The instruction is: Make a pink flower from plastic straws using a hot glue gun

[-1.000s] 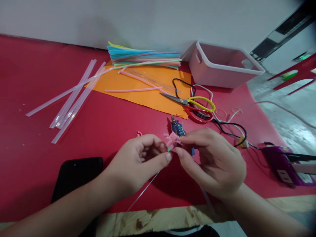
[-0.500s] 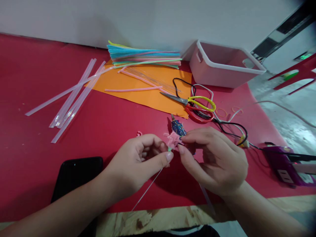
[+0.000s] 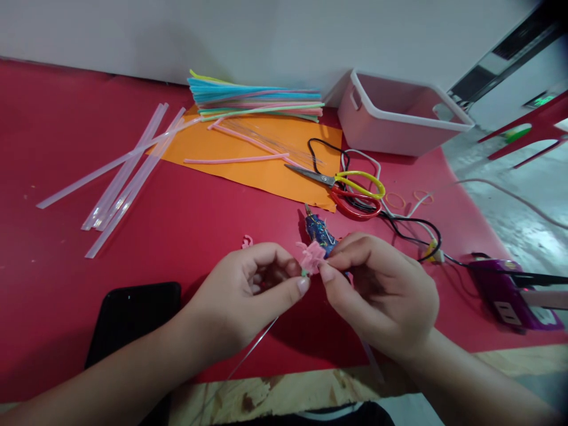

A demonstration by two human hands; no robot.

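Between my two hands is a small pink fuzzy flower, apparently of pipe cleaner, with a bit of green at its base. My left hand pinches it at that green base, thumb against fingers. A thin wire stem slants down from below this hand toward the table's front edge. My right hand is closed, its thumb and index fingertips pinching the flower's right-hand edge. Just behind the flower lies a dark blue glue gun with a metal nozzle, its rear part hidden by my right hand.
Scissors with yellow and red handles lie on orange paper, near a bundle of pipe cleaners. Glue sticks lie left, a black phone front left. A pink bin, cables and a purple power strip are right.
The flower has turned slightly between my fingers, and its wire stem has shifted. The right hand's fingers have moved a little. The whole view has drifted slightly.
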